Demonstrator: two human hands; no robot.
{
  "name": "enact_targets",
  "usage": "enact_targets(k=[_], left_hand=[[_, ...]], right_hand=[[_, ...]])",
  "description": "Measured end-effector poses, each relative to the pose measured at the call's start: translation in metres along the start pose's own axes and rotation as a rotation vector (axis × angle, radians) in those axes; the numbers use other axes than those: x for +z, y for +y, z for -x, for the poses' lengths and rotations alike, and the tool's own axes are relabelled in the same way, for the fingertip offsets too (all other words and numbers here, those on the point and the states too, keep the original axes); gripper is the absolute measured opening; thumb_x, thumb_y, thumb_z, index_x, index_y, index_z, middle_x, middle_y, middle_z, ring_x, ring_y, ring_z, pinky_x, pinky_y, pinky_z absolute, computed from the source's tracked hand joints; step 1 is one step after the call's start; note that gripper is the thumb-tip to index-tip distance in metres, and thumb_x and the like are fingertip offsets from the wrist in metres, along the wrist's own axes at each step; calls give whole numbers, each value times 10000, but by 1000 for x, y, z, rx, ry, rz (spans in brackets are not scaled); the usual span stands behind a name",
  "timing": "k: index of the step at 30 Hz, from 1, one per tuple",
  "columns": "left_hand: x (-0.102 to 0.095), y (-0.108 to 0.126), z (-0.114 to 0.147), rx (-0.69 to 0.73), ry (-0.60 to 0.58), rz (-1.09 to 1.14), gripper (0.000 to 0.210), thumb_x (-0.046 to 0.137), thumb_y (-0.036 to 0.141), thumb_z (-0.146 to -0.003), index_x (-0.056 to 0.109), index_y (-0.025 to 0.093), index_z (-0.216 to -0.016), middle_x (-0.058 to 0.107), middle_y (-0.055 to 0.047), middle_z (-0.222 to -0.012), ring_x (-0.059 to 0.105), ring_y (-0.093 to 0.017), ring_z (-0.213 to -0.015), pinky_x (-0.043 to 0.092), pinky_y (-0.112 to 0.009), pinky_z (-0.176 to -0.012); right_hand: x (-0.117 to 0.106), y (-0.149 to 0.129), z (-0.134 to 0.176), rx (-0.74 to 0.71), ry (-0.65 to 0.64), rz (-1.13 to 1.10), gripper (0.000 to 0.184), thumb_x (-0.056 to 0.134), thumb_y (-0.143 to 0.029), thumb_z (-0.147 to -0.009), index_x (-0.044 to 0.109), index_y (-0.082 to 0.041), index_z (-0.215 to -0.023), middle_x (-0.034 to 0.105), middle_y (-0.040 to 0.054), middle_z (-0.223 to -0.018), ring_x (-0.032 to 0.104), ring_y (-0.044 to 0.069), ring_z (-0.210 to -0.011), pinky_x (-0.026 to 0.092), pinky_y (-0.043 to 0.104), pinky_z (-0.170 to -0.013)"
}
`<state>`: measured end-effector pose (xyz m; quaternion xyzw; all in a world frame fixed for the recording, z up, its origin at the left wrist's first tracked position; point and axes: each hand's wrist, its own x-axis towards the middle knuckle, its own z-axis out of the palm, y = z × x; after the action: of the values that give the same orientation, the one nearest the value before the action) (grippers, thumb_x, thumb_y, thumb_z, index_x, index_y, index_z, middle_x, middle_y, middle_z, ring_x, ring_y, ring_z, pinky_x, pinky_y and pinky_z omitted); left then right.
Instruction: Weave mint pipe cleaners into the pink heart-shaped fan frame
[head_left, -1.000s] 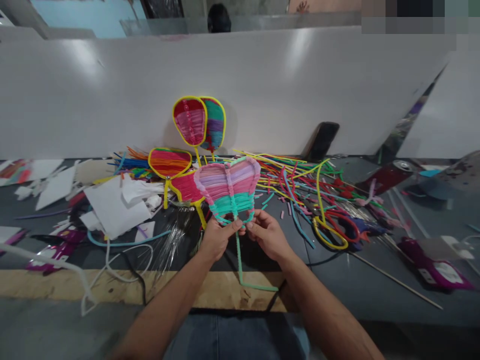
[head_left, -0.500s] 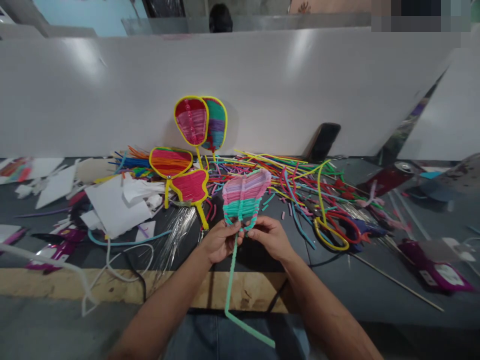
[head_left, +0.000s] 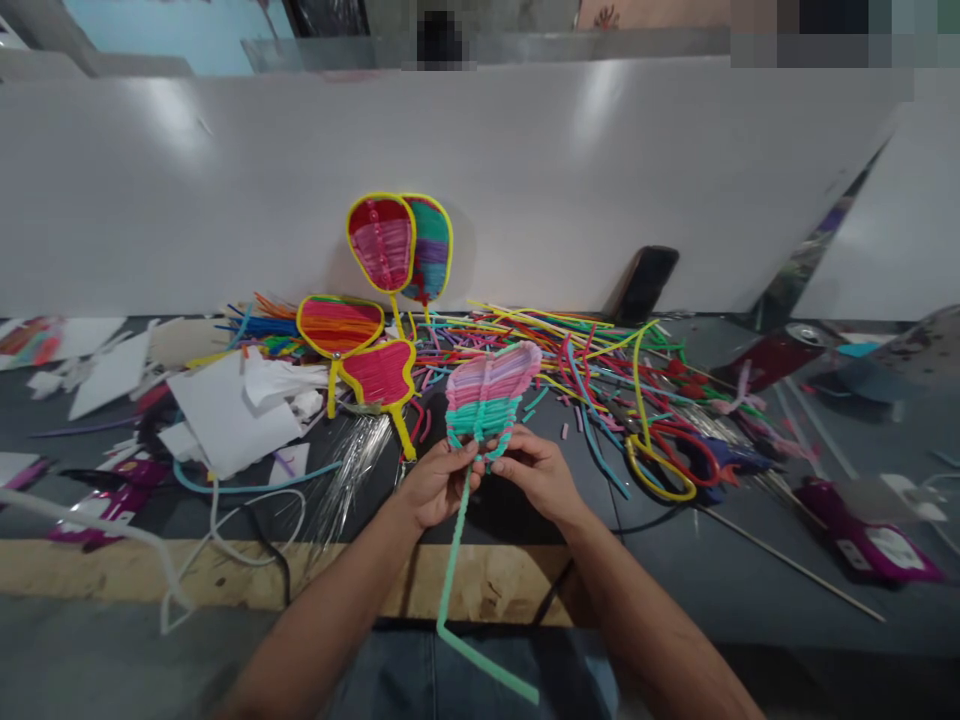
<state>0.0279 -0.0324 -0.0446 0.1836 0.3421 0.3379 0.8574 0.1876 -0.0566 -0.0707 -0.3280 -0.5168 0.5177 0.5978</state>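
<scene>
- Although its rows look full, the woven panel [head_left: 506, 377] should weigh very little, being apparently fuzzy, wire-cored strands in pink, lilac and turquoise.
- It is raised between both hands over the near part of the dark surface [head_left: 667, 585]; its mint stem [head_left: 453, 560] hangs past the wooden edge strip [head_left: 510, 590] and bends sideways over the lap [head_left: 394, 665].
- The left grip [head_left: 466, 468] pinches the panel's base where the stem begins; the right grip [head_left: 501, 460] pinches the lower rim on its own side. Exactly which strands lie between the fingers is too small to tell.
- Fuzz probably gives good friction, so slipping seems unlikely; the wire likely yields to light pressure and keeps the bend.
- Best holds: the junction of stem and central rib [head_left: 484, 398], or the thicker outer rim [head_left: 535, 360]. Squeezing mid-panel could skew the rows.
</scene>
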Motion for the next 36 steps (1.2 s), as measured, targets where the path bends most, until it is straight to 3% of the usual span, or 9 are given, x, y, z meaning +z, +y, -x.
enact_targets(k=[8, 20, 27, 31, 36], left_hand=[[2, 2, 2, -72, 61, 52, 44, 644, 86, -778, 612, 92, -809, 625, -11, -569, 599, -66, -413, 501, -112, -415], [4, -3, 2, -25, -26, 67, 74, 643, 56, -767, 606, 99, -814, 625, -1, -587, 598, -54, -442, 520, -112, -457], [2, -6, 2, 23, -67, -27, 174, 730, 152, -702, 622, 97, -827, 634, -12, -588, 607, -81, -456, 524, -142, -460], [8, -11, 3, 138, -15, -87, 244, 782, 158, -627, 647, 106, -823, 656, -14, -640, 611, -87, -515, 532, -173, -511], [14, -19, 0, 409, 26, -235, 259, 800, 207, -603, 671, 123, -813, 676, -14, -711, 598, -99, -572, 500, -204, -540]], right_hand=[[0, -4, 0, 11, -39, 63, 137, 747, -280, -700, 740, -274, -837, 662, 35, -887, 596, 186, -860, 480, 369, -848], [8, 4, 4, -48, 80, 65, 91, 752, -277, -690, 741, -274, -781, 656, 23, -825, 601, 173, -820, 480, 332, -801], [17, 6, 8, 3, 155, -4, 82, 723, -305, -720, 680, -236, -729, 590, 15, -786, 564, 146, -756, 489, 311, -756], [22, 5, 9, 95, 198, -74, 164, 674, -369, -759, 600, -222, -756, 542, -12, -710, 508, 101, -598, 483, 244, -586], [25, 0, 6, 172, 216, -72, 235, 670, -390, -740, 523, -207, -726, 506, -45, -623, 451, 71, -499, 440, 200, -484]])
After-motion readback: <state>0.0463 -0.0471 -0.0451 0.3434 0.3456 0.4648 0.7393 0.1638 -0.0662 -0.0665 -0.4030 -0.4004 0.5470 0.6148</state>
